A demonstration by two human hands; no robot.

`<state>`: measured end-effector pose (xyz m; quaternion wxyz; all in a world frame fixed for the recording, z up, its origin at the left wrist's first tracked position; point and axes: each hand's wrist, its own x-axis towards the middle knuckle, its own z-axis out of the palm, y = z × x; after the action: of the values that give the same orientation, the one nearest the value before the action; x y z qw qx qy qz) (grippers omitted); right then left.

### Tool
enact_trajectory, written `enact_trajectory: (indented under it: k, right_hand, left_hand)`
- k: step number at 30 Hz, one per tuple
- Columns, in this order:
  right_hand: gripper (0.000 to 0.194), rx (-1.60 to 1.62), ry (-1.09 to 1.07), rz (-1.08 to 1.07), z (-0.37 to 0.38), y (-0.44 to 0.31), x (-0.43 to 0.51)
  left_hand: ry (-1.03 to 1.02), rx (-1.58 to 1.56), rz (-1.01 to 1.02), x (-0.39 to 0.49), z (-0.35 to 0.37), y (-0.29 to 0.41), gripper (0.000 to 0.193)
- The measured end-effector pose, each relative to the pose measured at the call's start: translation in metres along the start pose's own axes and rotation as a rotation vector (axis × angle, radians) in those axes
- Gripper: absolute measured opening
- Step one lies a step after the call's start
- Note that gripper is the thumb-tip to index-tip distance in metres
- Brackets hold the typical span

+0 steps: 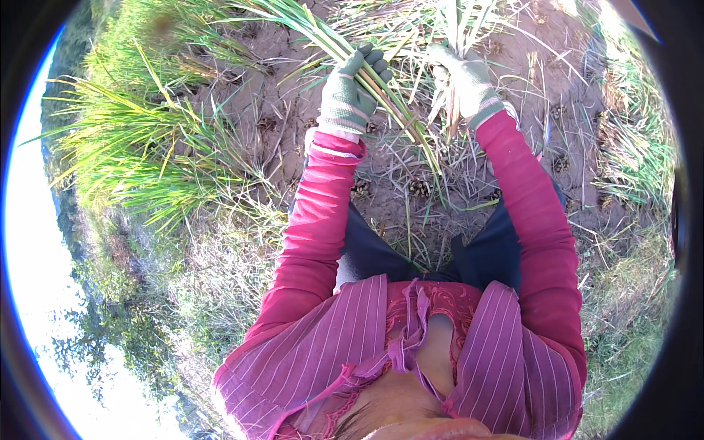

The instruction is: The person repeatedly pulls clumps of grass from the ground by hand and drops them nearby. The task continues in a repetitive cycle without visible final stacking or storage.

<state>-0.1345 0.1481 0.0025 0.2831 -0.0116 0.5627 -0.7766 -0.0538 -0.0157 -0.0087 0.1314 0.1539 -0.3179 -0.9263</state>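
Observation:
My left hand (352, 91), in a green knit glove with a striped cuff, holds a small bunch of long grass-like stalks (399, 113). They lie slantwise across the palm under the thumb, green leaves to the upper left, cut-looking ends to the lower right. Level with it on the right, my right hand (465, 82), gloved alike, is closed around another bunch of stalks (452, 107). Pale leaves rise above that fist and dry brownish stems hang below. The two hands are apart. Bright light washes out the right-hand bunch's upper part.
Standing rice-like plants (148, 137) grow at the left. Cut stalks (379, 16) lie on the soil beyond my hands. Short stubble clumps (419, 188) stand in the brown soil (550, 82) by my legs. More cut green stalks (638, 148) lie at the right.

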Motion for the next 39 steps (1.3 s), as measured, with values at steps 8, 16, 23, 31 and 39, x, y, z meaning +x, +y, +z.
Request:
enact_trajectory:
  k: [8, 16, 23, 31, 39]
  right_hand:
    - [0.028, -0.466, -0.101, -0.555, 0.017, 0.035, -0.005]
    - [0.027, -0.669, -0.075, -0.470, 0.011, 0.038, -0.001]
    - [0.017, -0.175, 0.107, -0.193, 0.001, -0.006, -0.002]
    - [0.032, -0.463, -0.189, -0.365, 0.014, 0.033, -0.006]
    - [0.035, -0.628, -0.241, -0.367, 0.014, 0.031, -0.012]
  left_hand:
    - [-0.042, -0.009, -0.075, -0.003, 0.012, -0.009, 0.022]
    - [0.027, 0.095, -0.043, -0.009, 0.019, -0.014, 0.015]
    - [-0.011, -0.010, -0.016, -0.006, 0.007, 0.005, 0.022]
    - [0.013, -0.008, -0.093, -0.007, 0.014, -0.002, 0.021]
    - [-0.043, 0.125, -0.078, -0.010, 0.010, -0.011, 0.018]
